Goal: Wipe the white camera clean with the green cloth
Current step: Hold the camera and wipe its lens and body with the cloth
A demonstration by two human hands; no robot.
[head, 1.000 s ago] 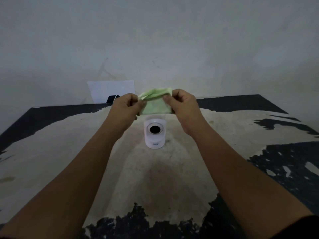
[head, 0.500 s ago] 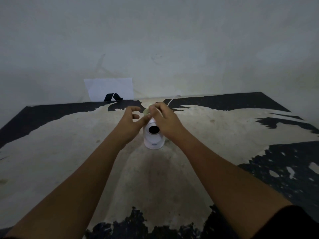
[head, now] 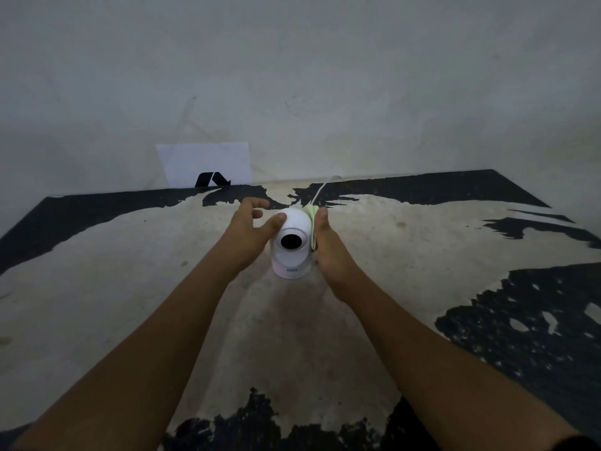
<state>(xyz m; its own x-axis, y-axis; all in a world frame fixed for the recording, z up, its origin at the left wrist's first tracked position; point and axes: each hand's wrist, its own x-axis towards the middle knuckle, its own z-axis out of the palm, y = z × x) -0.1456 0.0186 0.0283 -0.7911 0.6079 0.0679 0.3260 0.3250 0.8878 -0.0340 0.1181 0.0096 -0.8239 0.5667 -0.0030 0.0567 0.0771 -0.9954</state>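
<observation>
The white camera (head: 291,242) stands upright on the worn table (head: 162,288), its round black lens facing me. My right hand (head: 328,242) presses the folded green cloth (head: 313,222) flat against the camera's right side; only a thin green edge shows between palm and camera. My left hand (head: 250,229) is at the camera's left side with fingers spread, its thumb tip touching the top left of the camera's head. A white cable (head: 322,190) runs from behind the camera toward the wall.
A white sheet with a black mark (head: 205,166) leans against the wall at the table's back edge. The tabletop is pale with peeling black patches, and the wall stands close behind it.
The cloth was held stretched between both hands above the camera. My right hand has brought it down to the camera's right side, and my left hand has let go and come onto the camera.
</observation>
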